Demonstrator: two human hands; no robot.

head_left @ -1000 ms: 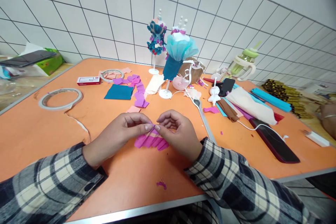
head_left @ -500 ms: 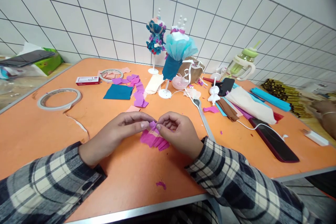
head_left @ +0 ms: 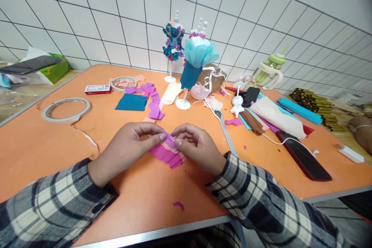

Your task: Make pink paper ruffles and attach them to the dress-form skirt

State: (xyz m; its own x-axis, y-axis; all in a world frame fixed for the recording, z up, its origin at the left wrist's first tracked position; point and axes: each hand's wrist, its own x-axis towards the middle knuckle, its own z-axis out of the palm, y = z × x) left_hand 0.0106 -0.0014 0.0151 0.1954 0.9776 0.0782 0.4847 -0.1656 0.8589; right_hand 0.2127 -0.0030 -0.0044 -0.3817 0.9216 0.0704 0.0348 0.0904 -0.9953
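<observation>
A pleated strip of pink crepe paper point(head_left: 167, 153) lies on the orange table point(head_left: 139, 197) between my hands. My left hand point(head_left: 130, 148) pinches its upper edge with thumb and forefinger. My right hand point(head_left: 195, 146) pinches the same edge from the right, fingers curled. The fingertips of both hands nearly meet. Both sleeves are plaid.
Behind stand two small mannequins in paper dresses point(head_left: 174, 42) point(head_left: 197, 60). Tape rolls point(head_left: 66, 109), a teal paper sheet point(head_left: 132, 102), purple scraps point(head_left: 154, 104), a red box point(head_left: 98, 89), scissors point(head_left: 225, 130), a phone point(head_left: 303, 155) and a green bottle point(head_left: 269, 71) lie about. Another person's hand point(head_left: 362, 131) rests far right.
My hands shifted slightly along the pink strip's edge, and the pleats fan out more to the lower right. The other person's hand at far right moved a little.
</observation>
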